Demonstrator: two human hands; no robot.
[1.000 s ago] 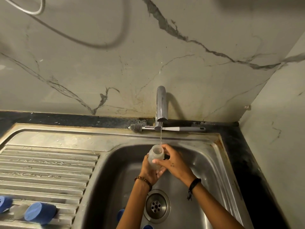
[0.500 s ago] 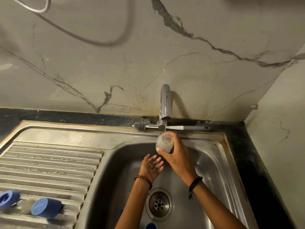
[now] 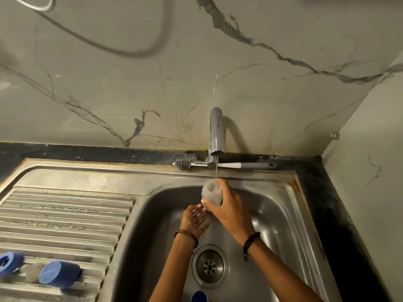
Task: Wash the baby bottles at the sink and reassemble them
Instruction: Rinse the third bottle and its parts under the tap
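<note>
The stainless-steel sink with its ribbed draining board [image 3: 65, 214] is filling most of the view, and a thin stream is running from the chrome tap [image 3: 216, 136] at twelve o'clock above the basin. Under it, the right hand [image 3: 226, 212] is wrapping its fingers round the frosted clear plastic baby bottle [image 3: 212, 192], mouth turned up into the water, so rinsing looks under way, not finished. The left hand [image 3: 195, 221] is lying loose just below the bottle at about seven o'clock, fingers spread and holding nothing. At eight o'clock on the board, two blue plastic caps [image 3: 58, 274] and a small clear part are lying apart, so reassembly is probably still to come. The grey-handled bottle brush [image 3: 226, 165] is resting behind the tap.
</note>
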